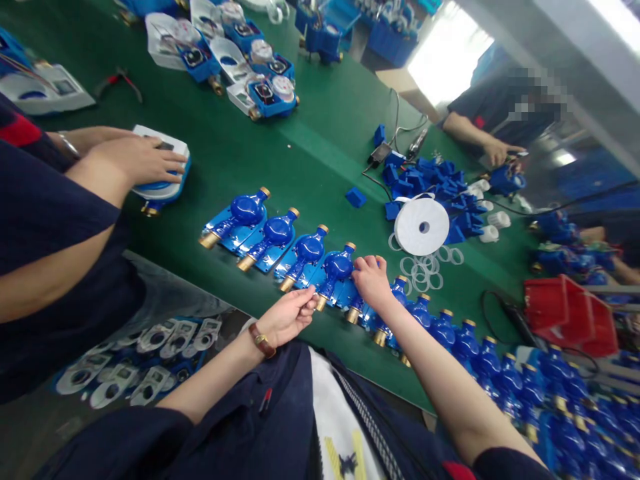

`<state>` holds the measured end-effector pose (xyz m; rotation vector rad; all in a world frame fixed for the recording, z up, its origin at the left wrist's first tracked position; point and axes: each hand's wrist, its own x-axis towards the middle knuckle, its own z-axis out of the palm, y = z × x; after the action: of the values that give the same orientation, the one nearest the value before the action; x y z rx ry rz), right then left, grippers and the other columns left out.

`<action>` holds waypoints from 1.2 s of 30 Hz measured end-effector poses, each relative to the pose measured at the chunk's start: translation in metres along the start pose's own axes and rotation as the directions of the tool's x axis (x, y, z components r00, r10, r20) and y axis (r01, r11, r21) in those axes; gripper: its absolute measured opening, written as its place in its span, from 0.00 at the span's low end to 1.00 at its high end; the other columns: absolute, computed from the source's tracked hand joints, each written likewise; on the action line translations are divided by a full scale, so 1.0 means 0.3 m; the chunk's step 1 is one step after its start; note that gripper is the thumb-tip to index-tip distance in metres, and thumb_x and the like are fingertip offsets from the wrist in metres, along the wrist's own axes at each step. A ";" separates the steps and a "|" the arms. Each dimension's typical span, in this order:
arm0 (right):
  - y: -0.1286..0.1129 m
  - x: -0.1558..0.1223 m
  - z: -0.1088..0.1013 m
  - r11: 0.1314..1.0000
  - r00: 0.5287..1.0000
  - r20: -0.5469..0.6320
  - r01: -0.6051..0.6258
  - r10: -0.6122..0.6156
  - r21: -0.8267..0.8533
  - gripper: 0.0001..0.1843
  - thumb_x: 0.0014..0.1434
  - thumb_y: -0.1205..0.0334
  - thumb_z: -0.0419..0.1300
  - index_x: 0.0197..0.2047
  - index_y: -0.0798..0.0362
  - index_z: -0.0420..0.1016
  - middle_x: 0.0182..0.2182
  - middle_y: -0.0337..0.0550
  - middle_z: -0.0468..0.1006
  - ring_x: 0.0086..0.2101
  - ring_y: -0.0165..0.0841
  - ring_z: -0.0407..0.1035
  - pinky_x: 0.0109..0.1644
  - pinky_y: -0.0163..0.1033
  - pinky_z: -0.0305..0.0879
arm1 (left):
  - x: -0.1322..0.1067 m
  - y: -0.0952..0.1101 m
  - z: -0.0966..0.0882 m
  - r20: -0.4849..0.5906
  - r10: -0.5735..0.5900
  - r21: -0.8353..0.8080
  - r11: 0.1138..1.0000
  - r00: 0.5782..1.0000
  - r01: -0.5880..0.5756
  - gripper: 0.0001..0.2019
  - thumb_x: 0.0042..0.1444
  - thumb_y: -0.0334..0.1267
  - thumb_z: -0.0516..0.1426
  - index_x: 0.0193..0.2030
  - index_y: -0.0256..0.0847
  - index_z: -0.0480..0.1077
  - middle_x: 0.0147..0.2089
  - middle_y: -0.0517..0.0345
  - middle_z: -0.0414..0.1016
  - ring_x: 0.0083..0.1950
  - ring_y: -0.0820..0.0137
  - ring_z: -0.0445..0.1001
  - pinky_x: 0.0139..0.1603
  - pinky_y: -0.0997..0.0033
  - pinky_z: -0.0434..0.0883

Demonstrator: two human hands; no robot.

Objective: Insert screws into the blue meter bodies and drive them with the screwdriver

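Observation:
A slanting row of glossy blue water meter bodies with brass threaded ends lies on flat blue bases along the table edge. My left hand [289, 315], with a brown-strapped watch at the wrist, has thumb and forefinger pinched beside the lower brass end of one water meter body [338, 265]. Whatever is between those fingertips is too small to make out. My right hand [371, 280] is curled over the upper part of the neighbouring water meter body [356, 301], hiding most of it. Left of these lie more bodies, among them a water meter body [309, 249].
A co-worker's hands [133, 157] press on a white-topped meter at left. A white tape roll [423, 227], clear rings [425, 272] and small blue parts [425, 179] lie beyond my right hand. Red bins [570, 313] stand at right; pliers [120, 81] lie far left.

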<state>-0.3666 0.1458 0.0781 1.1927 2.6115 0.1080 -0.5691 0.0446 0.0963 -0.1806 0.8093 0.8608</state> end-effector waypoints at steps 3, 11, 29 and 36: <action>-0.026 -0.009 -0.017 0.999 1.000 0.013 -0.014 0.015 -0.028 0.12 0.57 0.68 0.52 0.30 0.54 0.77 0.38 0.51 0.71 0.43 0.42 0.55 0.53 0.53 0.46 | 0.006 0.021 0.005 0.000 -0.019 0.001 1.000 1.000 0.019 0.13 0.60 0.34 0.53 0.25 0.31 0.68 0.20 0.64 0.59 0.17 0.87 0.54 0.15 0.88 0.51; -0.068 -0.031 -0.022 0.990 0.999 0.005 0.052 -0.052 -0.134 0.13 0.57 0.72 0.50 0.31 0.58 0.76 0.39 0.52 0.71 0.42 0.41 0.57 0.55 0.51 0.49 | 0.011 0.065 0.013 -0.019 -0.067 0.008 0.998 0.998 0.067 0.13 0.59 0.34 0.55 0.24 0.31 0.67 0.20 0.65 0.59 0.16 0.87 0.52 0.15 0.88 0.49; -0.364 -0.107 -0.182 0.491 0.839 -0.152 -0.150 0.522 0.858 0.07 0.59 0.61 0.56 0.39 0.51 0.74 0.32 0.41 0.78 0.33 0.29 0.72 0.38 0.35 0.68 | 0.046 0.074 0.019 0.012 -0.160 0.167 0.974 0.987 0.156 0.09 0.56 0.33 0.58 0.25 0.33 0.67 0.17 0.66 0.60 0.16 0.85 0.57 0.15 0.87 0.51; -0.401 -0.127 -0.155 0.649 0.833 -0.244 -0.171 0.497 0.741 0.08 0.61 0.63 0.54 0.35 0.52 0.74 0.30 0.42 0.78 0.33 0.30 0.69 0.39 0.37 0.65 | 0.045 0.085 0.009 -0.055 -0.167 0.212 0.962 0.985 0.174 0.13 0.59 0.31 0.54 0.22 0.33 0.66 0.17 0.65 0.60 0.16 0.85 0.58 0.14 0.87 0.53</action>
<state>-0.4435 0.0400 0.1094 2.1477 2.8344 -0.7025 -0.5812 0.0707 0.0930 -0.0728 0.9019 0.6036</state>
